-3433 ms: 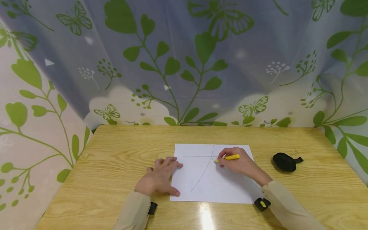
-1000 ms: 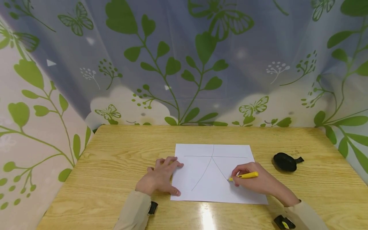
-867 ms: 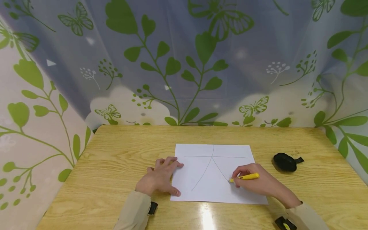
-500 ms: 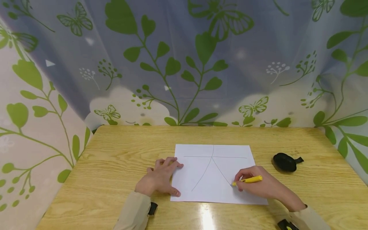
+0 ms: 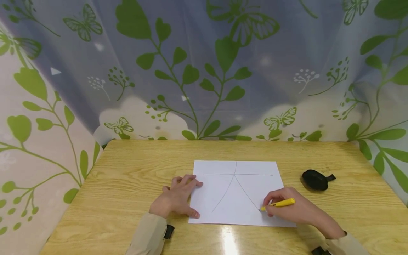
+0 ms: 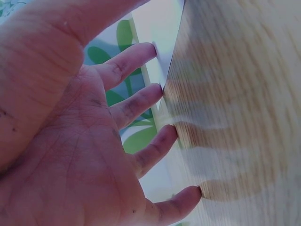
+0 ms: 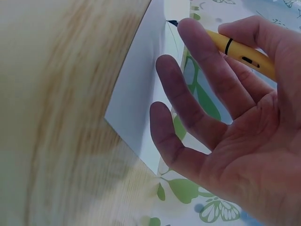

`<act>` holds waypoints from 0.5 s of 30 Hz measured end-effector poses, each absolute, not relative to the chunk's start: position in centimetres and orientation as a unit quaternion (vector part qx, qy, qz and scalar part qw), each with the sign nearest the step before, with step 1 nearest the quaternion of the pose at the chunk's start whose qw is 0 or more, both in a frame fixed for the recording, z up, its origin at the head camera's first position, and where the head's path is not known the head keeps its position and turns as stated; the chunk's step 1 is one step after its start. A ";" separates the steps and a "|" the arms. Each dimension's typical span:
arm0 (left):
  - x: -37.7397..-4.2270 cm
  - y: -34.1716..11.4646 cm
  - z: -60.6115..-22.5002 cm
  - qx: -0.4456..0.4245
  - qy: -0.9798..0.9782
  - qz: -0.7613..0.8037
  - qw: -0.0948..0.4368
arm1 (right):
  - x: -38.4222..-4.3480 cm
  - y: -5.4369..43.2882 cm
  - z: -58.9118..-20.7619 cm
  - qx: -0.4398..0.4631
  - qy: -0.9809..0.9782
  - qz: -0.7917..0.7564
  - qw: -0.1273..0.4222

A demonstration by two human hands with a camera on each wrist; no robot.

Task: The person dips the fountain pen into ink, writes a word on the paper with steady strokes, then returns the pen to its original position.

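A yellow fountain pen (image 5: 283,203) is pinched in my right hand (image 5: 294,207), its dark nib touching the white paper (image 5: 223,216) near the lower right. Thin dark lines mark the sheet: a long horizontal one, a short stroke from the top edge, and two slanting strokes spreading downward from their crossing. The right slanting stroke ends at the nib. My left hand (image 5: 175,197) lies spread at the paper's left edge, thumb and index finger on the sheet. In the left wrist view, its other fingertips (image 6: 192,192) reach down to the table.
A small black pan-shaped dish (image 5: 315,180) with a short handle sits on the wooden table (image 5: 134,170), right of the paper. Behind the table hangs a curtain (image 5: 204,71) printed with green leaves and butterflies. A dark wrist strap (image 5: 169,232) shows at the left sleeve.
My right hand has moved the pen down and to the right, and the right slanting stroke has grown with it. The horizontal line's right part came into view. My left hand has stayed put.
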State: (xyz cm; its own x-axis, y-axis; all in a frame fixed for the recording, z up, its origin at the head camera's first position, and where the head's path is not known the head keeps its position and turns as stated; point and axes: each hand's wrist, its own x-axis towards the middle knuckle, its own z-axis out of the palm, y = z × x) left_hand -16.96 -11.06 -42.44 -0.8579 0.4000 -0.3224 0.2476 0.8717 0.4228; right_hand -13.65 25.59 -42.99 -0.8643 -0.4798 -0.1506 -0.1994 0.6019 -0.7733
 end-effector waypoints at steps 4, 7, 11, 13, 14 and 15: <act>-16.9 -11.1 -42.5 0.171 0.945 0.190 0.204 | -13.5 25.8 -43.0 -0.202 0.877 -0.399 0.172; -16.9 -11.1 -42.5 0.172 0.945 0.190 0.203 | -13.4 25.9 -43.1 -0.207 0.879 -0.394 0.170; -16.9 -11.1 -42.5 0.172 0.945 0.190 0.202 | -13.3 26.0 -43.0 -0.205 0.880 -0.394 0.171; -17.0 -11.1 -42.5 0.172 0.945 0.190 0.202 | -13.2 26.0 -43.0 -0.204 0.879 -0.396 0.173; -17.0 -11.1 -42.5 0.172 0.945 0.190 0.202 | -13.2 26.0 -43.0 -0.207 0.877 -0.398 0.173; -16.9 -11.1 -42.5 0.172 0.945 0.190 0.203 | -13.2 26.0 -42.9 -0.210 0.876 -0.399 0.171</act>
